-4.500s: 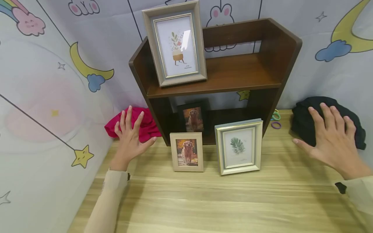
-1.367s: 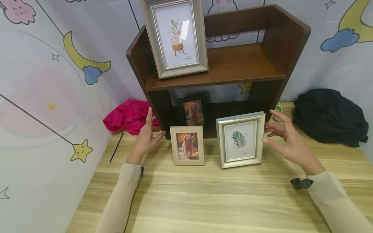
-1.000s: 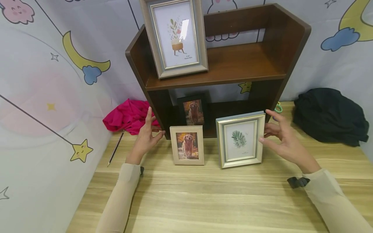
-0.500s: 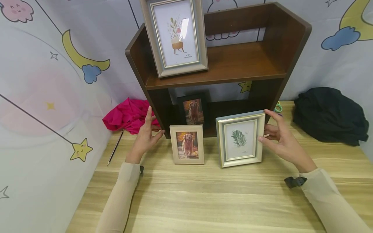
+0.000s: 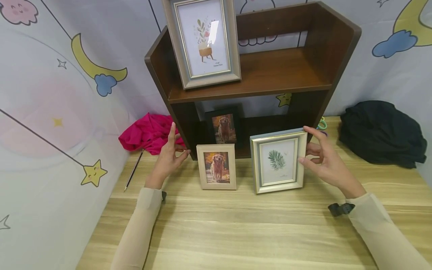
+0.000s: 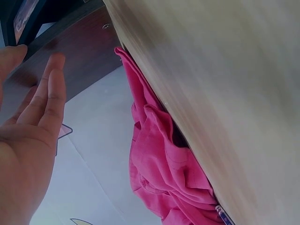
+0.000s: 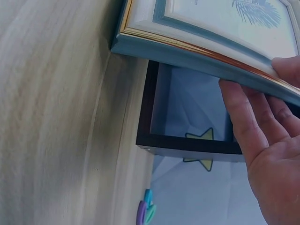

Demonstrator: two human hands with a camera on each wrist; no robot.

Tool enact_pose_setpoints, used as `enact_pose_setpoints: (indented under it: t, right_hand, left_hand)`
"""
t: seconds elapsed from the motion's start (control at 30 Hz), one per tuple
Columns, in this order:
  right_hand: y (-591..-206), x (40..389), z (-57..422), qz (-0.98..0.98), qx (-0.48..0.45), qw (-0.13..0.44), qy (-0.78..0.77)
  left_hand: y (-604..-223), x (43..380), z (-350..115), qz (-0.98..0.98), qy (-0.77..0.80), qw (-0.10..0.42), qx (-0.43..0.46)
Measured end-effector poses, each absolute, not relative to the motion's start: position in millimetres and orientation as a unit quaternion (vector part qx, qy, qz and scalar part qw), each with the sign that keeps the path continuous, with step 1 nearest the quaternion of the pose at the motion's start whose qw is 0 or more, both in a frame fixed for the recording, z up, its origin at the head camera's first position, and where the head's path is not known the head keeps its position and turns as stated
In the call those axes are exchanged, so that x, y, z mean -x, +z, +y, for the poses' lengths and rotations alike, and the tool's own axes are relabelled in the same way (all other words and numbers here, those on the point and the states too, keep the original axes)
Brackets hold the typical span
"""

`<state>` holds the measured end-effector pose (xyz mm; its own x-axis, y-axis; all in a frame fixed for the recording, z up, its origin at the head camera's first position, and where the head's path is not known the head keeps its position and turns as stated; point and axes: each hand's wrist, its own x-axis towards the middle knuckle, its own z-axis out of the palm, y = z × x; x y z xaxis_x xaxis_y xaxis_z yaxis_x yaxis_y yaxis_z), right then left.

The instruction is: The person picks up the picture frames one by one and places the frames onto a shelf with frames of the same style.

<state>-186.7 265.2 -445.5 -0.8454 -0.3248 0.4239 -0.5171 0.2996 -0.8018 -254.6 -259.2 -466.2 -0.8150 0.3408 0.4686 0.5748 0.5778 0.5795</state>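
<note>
In the head view my right hand holds the right edge of a silver-gold picture frame with a green leaf print, which stands on the table. The right wrist view has its thumb on the front of the frame and the other fingers at its side. My left hand lies against the left side of the dark brown shelf. Its fingers are nearly straight beside the shelf's side panel in the left wrist view. Between the hands stands a light wooden frame with a dog picture.
A black dog-picture frame stands on the lower shelf, and a large plant-print frame on the upper. Pink cloth and a pencil lie at left. Black cloth and coloured rings lie at right.
Both hands have come inward from near the cloths, the left to the shelf's side. The right hand has closed on the leaf-print frame's edge. The frames stand where they were.
</note>
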Motion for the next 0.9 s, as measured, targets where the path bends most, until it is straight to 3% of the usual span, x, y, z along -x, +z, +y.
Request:
enact_pose_setpoints:
  t: [0.6,0.9]
  right_hand:
    - [-410,177,267,-0.803,-0.281,0.118,0.512]
    - [-378,172,269,-0.747,-0.298,0.069,0.59]
  left_hand:
    - [-465,255,-258,-0.876,-0.374,0.153,0.263]
    - [-466,255,-259,-0.876,-0.373,0.157,0.263]
